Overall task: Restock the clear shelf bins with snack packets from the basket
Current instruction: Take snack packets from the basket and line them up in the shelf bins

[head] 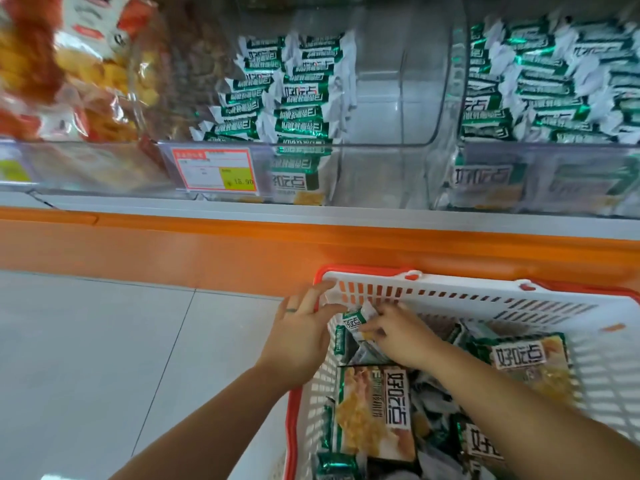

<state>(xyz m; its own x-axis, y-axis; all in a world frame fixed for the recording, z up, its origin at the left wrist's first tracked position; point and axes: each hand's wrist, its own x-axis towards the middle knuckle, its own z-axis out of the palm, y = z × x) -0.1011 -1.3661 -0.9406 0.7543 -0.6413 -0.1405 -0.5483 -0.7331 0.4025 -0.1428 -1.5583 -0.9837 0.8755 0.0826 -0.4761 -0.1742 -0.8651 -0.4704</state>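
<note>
Snack packet [356, 322] within right grip [398, 332], inside basket [485, 292]

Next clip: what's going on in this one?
A person is restocking snacks. The right hand pinches a small green-and-white packet inside the white basket, while the left hand rests on the basket's corner. Above, the middle clear bin is only partly filled with matching packets.

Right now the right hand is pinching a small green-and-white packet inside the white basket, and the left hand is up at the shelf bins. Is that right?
Not quite. The head view shows the left hand down at the rim of the basket, fingers straight, not up at the shelf bins. The right hand does pinch the packet inside the basket.
</note>
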